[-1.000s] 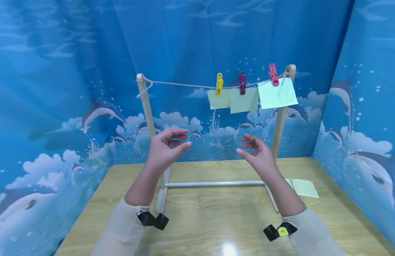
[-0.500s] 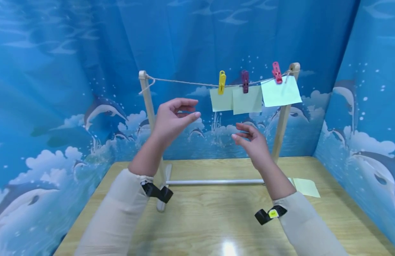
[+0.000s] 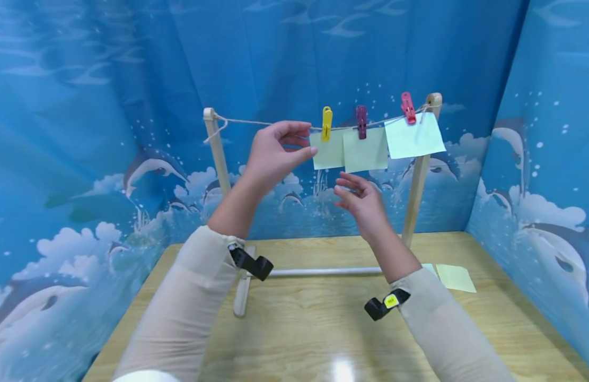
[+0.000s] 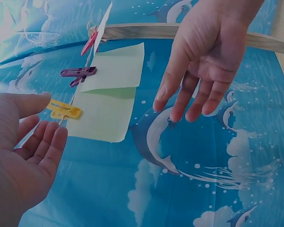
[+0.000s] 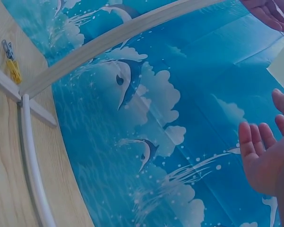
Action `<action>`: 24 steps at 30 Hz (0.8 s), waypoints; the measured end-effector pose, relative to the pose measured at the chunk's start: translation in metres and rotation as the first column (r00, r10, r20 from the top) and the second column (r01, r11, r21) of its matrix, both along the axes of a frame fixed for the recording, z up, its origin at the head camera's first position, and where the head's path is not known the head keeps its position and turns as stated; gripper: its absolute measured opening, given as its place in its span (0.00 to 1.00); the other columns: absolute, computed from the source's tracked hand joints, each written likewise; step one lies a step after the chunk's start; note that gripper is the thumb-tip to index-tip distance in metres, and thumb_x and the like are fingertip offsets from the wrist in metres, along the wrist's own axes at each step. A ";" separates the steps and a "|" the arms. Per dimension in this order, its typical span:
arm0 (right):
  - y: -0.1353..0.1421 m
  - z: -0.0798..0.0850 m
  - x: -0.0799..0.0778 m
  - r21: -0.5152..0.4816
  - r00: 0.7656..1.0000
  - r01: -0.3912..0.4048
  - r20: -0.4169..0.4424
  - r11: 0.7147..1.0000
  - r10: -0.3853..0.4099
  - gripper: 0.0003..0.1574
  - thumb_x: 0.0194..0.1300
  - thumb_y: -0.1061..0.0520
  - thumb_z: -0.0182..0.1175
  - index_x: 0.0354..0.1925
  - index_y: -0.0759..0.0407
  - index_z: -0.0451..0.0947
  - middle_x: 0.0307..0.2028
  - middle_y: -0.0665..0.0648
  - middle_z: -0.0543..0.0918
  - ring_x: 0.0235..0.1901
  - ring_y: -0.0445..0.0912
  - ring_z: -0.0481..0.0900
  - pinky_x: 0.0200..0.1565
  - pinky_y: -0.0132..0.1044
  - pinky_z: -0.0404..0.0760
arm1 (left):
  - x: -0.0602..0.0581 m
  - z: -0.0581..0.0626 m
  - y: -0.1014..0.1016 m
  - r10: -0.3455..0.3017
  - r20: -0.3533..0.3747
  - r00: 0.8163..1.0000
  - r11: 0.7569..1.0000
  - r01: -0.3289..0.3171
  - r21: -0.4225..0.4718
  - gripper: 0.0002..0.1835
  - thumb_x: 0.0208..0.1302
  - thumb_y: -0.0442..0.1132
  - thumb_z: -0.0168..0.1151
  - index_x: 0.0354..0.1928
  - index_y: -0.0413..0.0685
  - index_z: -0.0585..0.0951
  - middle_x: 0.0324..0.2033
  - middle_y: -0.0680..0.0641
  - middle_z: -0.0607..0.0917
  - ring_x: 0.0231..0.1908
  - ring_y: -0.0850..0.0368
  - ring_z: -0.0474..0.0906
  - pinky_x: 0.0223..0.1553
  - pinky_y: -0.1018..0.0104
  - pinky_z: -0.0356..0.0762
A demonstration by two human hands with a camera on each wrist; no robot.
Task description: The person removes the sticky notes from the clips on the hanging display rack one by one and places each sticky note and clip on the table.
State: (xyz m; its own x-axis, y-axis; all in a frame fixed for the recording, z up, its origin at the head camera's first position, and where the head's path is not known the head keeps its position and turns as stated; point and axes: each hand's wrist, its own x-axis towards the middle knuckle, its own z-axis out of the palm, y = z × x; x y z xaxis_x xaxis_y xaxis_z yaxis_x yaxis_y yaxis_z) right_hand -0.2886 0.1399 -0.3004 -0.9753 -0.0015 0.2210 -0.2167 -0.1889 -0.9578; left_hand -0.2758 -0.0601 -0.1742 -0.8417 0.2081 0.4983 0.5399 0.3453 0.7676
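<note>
My left hand (image 3: 281, 154) is raised at the string (image 3: 256, 122), its thumb and fingers parted and holding nothing. Its fingertips come right beside the left edge of a pale green paper sheet (image 3: 326, 154) under a yellow clothespin (image 3: 326, 124). In the left wrist view the thumb tip overlaps the end of that yellow clothespin (image 4: 66, 109). A purple clothespin (image 3: 361, 122) pins a second green sheet (image 3: 366, 151), which overlaps the first. My right hand (image 3: 361, 204) hovers just below the second sheet, fingers loosely bent around nothing.
A red clothespin (image 3: 408, 109) pins a third sheet (image 3: 415, 139) by the right wooden post (image 3: 416, 191). The left post (image 3: 218, 154) and white crossbar (image 3: 323, 272) complete the stand. More sheets (image 3: 456, 278) lie at the table's right. The right wrist view shows yellow clothespins (image 5: 13, 71) on the table.
My left hand has risen and moved right to the edge of the first sheet. My right hand has moved up and left, under the second sheet. The pinned sheets stay on the string.
</note>
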 end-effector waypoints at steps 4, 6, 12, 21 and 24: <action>-0.006 0.004 -0.003 -0.066 0.999 -0.035 -0.024 0.997 0.033 0.31 0.66 0.55 0.64 0.65 0.56 0.70 0.58 0.58 0.75 0.52 0.48 0.78 0.49 0.35 0.82 | -0.001 0.009 0.009 0.015 -0.004 1.000 0.999 -0.015 -0.032 0.25 0.59 0.43 0.71 0.59 0.52 0.79 0.49 0.53 0.82 0.46 0.63 0.79 0.42 0.68 0.83; -0.009 0.006 -0.003 -0.106 0.998 -0.049 -0.042 0.993 0.045 0.30 0.67 0.56 0.63 0.65 0.59 0.68 0.56 0.57 0.76 0.50 0.47 0.80 0.49 0.36 0.83 | -0.002 0.015 0.013 0.031 -0.014 0.999 0.998 -0.032 -0.057 0.25 0.59 0.43 0.72 0.59 0.52 0.79 0.49 0.53 0.82 0.46 0.63 0.78 0.43 0.69 0.83; -0.015 0.010 -0.005 -0.274 0.997 -0.062 -0.067 0.960 0.046 0.23 0.68 0.60 0.61 0.60 0.61 0.70 0.53 0.57 0.81 0.45 0.45 0.82 0.48 0.37 0.83 | -0.009 0.034 0.025 0.076 0.015 0.997 0.983 -0.073 -0.170 0.28 0.58 0.42 0.72 0.61 0.54 0.77 0.52 0.54 0.80 0.52 0.62 0.76 0.47 0.69 0.80; -0.024 0.014 -0.011 -0.351 0.997 -0.049 -0.070 0.935 0.026 0.17 0.67 0.59 0.62 0.53 0.59 0.74 0.43 0.53 0.85 0.39 0.43 0.82 0.44 0.38 0.84 | -0.018 0.046 0.033 0.046 0.189 0.981 0.987 -0.016 -0.158 0.36 0.58 0.40 0.72 0.69 0.54 0.69 0.61 0.54 0.77 0.58 0.62 0.75 0.53 0.66 0.78; -0.028 0.016 -0.013 -0.345 0.996 -0.048 -0.086 0.938 0.019 0.13 0.67 0.58 0.62 0.49 0.57 0.77 0.42 0.53 0.85 0.39 0.44 0.81 0.44 0.37 0.84 | -0.020 0.046 0.033 0.026 0.208 0.978 0.996 -0.007 -0.090 0.36 0.59 0.42 0.71 0.69 0.57 0.70 0.59 0.53 0.78 0.55 0.61 0.76 0.50 0.67 0.80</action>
